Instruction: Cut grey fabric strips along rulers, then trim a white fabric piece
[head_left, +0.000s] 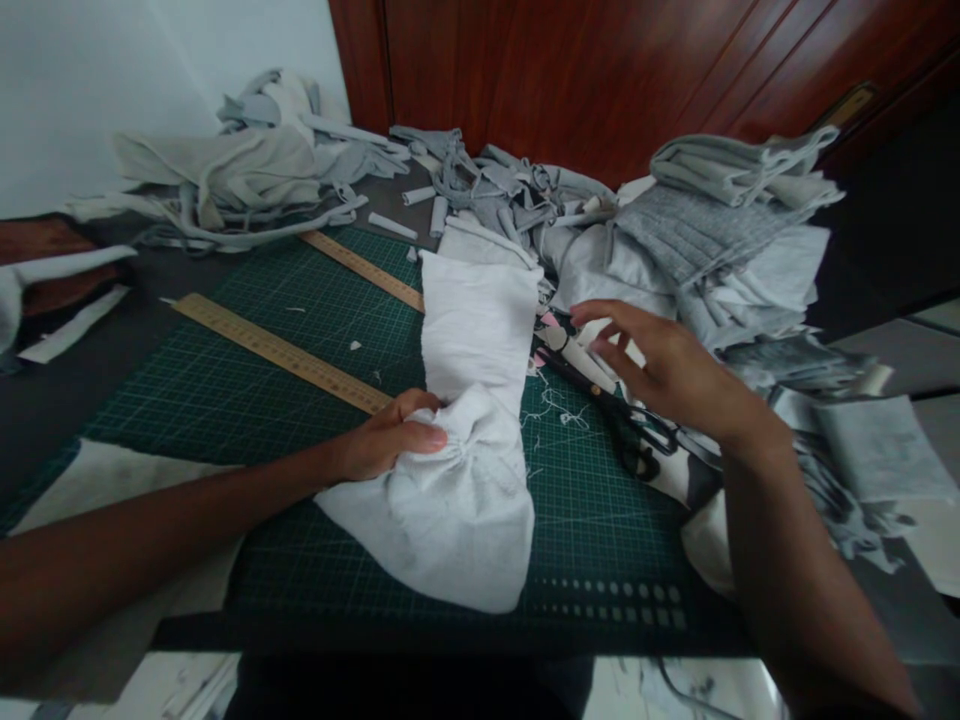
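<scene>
My left hand [401, 435] is closed on a white piece of fabric [480, 330], bunching it into gathers near its middle. The upper part of the fabric lies flat, while the lower part fans out toward the table's front edge. To the right, my right hand [649, 355] is raised with fingers bent and apart, and nothing shows between them. Black-handled scissors [611, 405] lie below that hand on the green cutting mat [600, 510]. Loose white threads [559, 405] are scattered between the fabric and the scissors.
Two wooden rulers, one nearer [277, 350] and one farther [364, 265], lie left of the fabric. Grey and white cloth scraps [495, 180] spread along the back. Folded cloth stacks [697, 225] rise at the right. A pale cloth [142, 490] lies under my left forearm.
</scene>
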